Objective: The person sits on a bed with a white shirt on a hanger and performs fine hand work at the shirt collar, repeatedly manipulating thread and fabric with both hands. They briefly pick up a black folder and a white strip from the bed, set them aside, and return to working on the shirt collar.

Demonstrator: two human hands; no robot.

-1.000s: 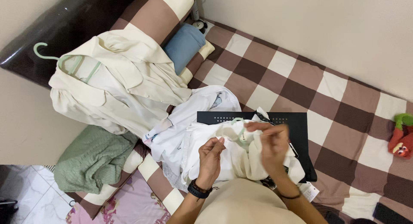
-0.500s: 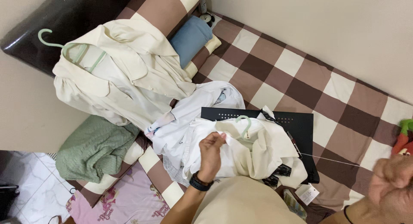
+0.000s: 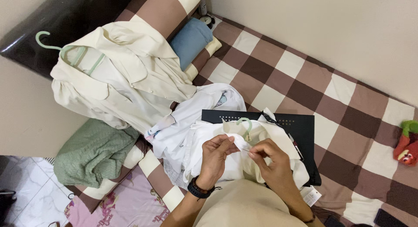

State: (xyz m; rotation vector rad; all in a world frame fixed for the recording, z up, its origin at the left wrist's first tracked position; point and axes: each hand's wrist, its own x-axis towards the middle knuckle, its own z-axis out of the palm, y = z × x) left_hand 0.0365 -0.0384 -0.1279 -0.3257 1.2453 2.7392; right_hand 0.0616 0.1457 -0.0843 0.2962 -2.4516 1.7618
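White garment (image 3: 244, 144) pinched, perhaps, between both grips

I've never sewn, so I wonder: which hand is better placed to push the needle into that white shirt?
Probably the right hand: its fingertips pinch by the button, while the left hand grips the white shirt.

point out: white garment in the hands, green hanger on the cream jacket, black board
white garment (image 3: 226, 166), head view, on the fabric between the wrists
green hanger (image 3: 45, 40), head view, on its hook
black board (image 3: 300, 127), head view, on its bare right part
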